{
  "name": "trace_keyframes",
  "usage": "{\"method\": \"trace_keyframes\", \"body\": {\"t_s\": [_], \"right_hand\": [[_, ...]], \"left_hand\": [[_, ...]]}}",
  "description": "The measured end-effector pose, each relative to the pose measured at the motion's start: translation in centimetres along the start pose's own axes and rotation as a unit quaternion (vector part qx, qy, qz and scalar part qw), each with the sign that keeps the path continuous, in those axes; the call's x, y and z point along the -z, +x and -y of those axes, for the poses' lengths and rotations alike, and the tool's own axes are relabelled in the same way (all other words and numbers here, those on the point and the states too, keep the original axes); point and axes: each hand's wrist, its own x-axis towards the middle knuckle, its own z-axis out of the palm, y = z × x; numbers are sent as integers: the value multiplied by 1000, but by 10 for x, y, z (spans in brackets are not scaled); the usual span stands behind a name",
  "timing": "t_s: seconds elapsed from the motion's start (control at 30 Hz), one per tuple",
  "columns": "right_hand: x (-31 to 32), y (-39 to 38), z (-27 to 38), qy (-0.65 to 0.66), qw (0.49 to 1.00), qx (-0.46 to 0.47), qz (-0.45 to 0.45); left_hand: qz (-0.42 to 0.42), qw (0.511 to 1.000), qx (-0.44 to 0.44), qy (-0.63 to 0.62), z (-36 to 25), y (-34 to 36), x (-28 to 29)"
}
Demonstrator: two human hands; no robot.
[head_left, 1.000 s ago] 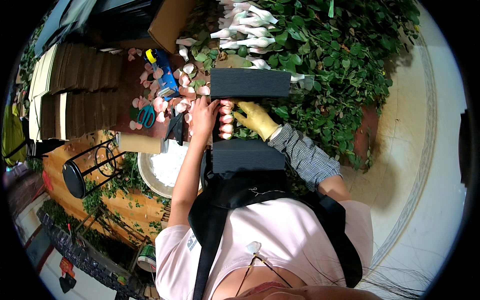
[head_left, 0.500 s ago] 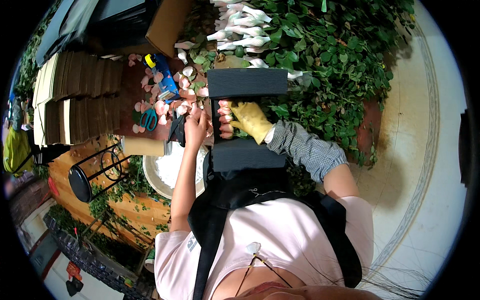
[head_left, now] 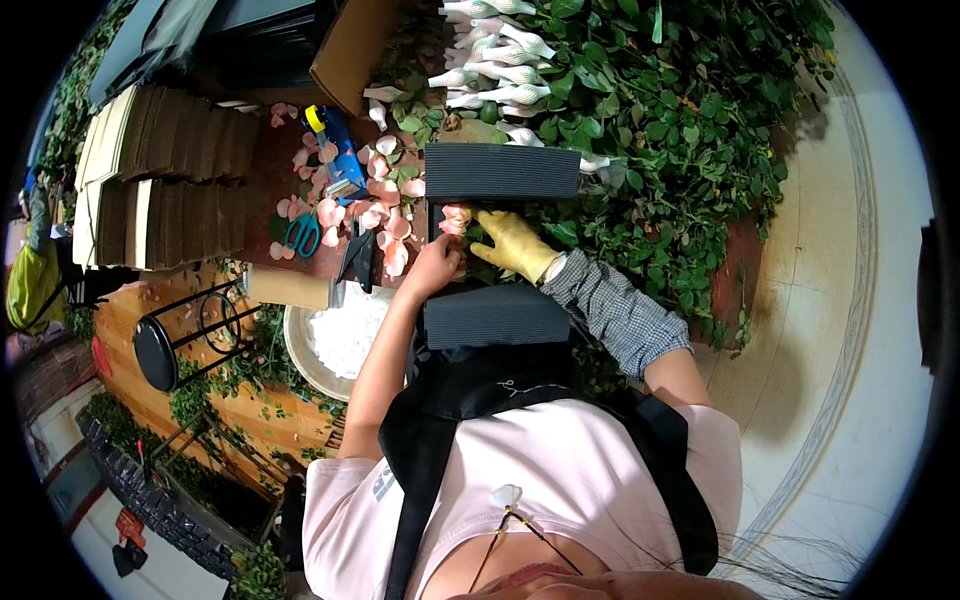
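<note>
Pink rose heads (head_left: 455, 219) lie in the gap between two dark ribbed blocks, the far block (head_left: 503, 172) and the near block (head_left: 497, 318). My bare left hand (head_left: 437, 266) is at the near side of these blooms, its fingers bent together; what they hold, if anything, is hidden. It covers the nearer part of the row. On the right, my right hand (head_left: 515, 250) wears a yellow glove. Its thumb and fingers are spread apart, with the fingertips beside the rose heads.
Loose petals (head_left: 396, 254), teal-handled scissors (head_left: 303, 237) and a blue tape dispenser (head_left: 344, 165) lie left. Further left are stacked cardboard pieces (head_left: 190, 222). A round tub (head_left: 300, 345) of white material stands below. Netted white buds (head_left: 515, 75) and leafy stems (head_left: 670, 170) fill the far right.
My left hand has moved right, from the loose petals to the rose heads. My gloved right hand has drawn slightly right, its thumb and fingers spreading. The view has shifted slightly.
</note>
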Motion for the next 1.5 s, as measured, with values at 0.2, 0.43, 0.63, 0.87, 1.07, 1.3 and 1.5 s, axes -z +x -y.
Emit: {"method": "trace_keyframes", "body": {"t_s": [0.2,0.43,0.63,0.87,1.07,1.3,1.5], "right_hand": [[-3,4,-9,134,991,5,-1],[-9,7,26,-294,955,44,0],[-4,7,41,-392,919,25,30],[-1,3,16,-236,969,78,-14],[112,-5,87,171,958,208,-97],[119,71,79,11,988,101,119],[232,237,197,199,878,218,-376]], "left_hand": [[45,980,69,-180,-28,-17,15],[-199,929,18,-310,32,-65,76],[-223,957,-10,-187,0,-70,59],[9,999,-40,3,-13,6,-5],[30,997,20,-68,-10,3,1],[64,988,0,-137,16,13,2],[32,989,11,-142,-3,0,8]]}}
